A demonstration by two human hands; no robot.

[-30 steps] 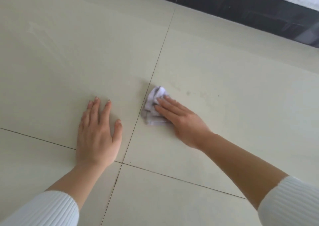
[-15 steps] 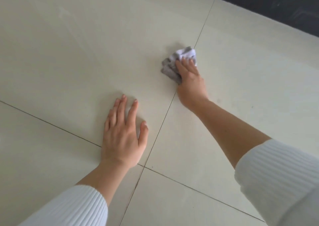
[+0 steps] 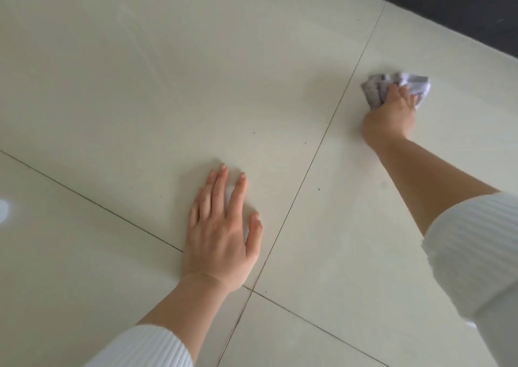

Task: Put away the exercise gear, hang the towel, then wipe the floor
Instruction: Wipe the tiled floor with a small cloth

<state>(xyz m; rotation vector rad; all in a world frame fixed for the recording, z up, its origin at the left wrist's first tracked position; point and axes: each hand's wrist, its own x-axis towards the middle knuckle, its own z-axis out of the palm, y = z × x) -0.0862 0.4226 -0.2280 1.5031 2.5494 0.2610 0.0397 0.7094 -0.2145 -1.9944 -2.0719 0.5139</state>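
The right hand point(image 3: 391, 114) presses down on a crumpled gray and white cloth point(image 3: 392, 86), its fingers curled over it. The cloth sits on the pale tile floor point(image 3: 140, 86), just right of a grout line point(image 3: 322, 142), with its long side running left to right. The left hand point(image 3: 221, 232) lies flat on the floor with fingers spread, holding nothing.

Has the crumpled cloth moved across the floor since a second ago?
Yes. The cloth under the right hand began left of the grout line and now lies right of it, farther away, nearer the dark strip.
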